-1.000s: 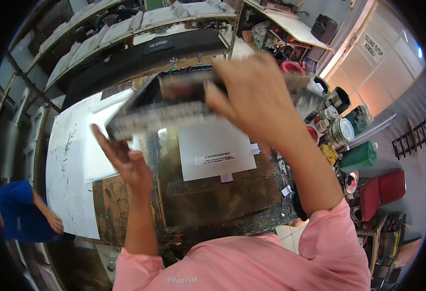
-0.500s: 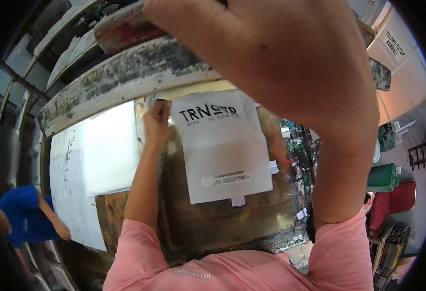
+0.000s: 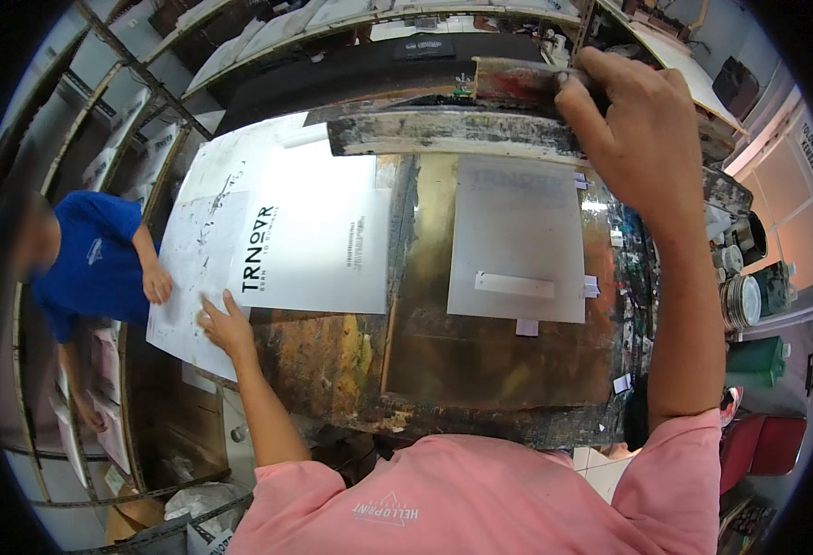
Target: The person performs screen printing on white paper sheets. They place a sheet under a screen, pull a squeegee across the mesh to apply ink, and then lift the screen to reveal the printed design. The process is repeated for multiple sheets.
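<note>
My left hand (image 3: 228, 328), fingers spread, is at the left side of the table, over a large white backing sheet (image 3: 198, 227). Beside it lies a white sheet printed with black lettering (image 3: 323, 268). My right hand (image 3: 633, 139) is raised at the far right, its fingers closed round the end of an ink-stained wooden bar (image 3: 517, 81). Just below that bar runs a long, paint-smeared frame edge (image 3: 453, 132). On the brown printing bed (image 3: 480, 370) lies a translucent white sheet (image 3: 517, 222), with a pale strip (image 3: 515, 285) near its lower edge.
Small white paper tabs (image 3: 527, 327) sit by the sheet on the bed. A person in a blue shirt (image 3: 101, 259) stands at the left, one hand at the backing sheet. Metal racks (image 3: 138, 83) are behind. Green containers (image 3: 760, 363) and a red chair (image 3: 776, 449) stand right.
My left hand has moved left from the bed to the backing sheet. The lettered sheet now lies on the left; a translucent sheet is on the bed. The view has shifted.
</note>
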`<action>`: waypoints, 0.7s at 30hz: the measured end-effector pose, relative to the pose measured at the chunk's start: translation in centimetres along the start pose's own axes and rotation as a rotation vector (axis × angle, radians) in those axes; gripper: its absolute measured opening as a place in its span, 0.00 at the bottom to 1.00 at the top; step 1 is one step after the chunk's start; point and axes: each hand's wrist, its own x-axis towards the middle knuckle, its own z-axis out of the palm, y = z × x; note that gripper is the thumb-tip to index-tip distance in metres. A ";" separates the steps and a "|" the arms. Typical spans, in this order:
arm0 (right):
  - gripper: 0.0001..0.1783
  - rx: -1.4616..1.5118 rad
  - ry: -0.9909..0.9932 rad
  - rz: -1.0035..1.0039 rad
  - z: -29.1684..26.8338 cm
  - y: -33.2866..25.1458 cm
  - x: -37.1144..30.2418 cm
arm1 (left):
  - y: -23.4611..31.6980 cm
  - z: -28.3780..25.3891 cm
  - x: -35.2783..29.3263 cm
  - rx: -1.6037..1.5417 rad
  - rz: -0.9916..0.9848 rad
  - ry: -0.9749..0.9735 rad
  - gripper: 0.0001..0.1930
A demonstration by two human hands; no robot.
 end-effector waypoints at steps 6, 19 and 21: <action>0.21 0.003 -0.042 0.022 -0.5 0.0 1.0 | 15.4 0.6 -4.4 -0.279 1.177 -0.387 0.61; 0.25 0.101 -0.020 0.059 1.2 3.1 1.4 | 34.0 -9.6 -29.8 -0.778 1.484 -0.947 0.75; 0.25 0.096 -0.032 0.061 1.3 3.6 1.5 | 34.8 -10.4 -30.0 -0.794 1.518 -1.017 0.75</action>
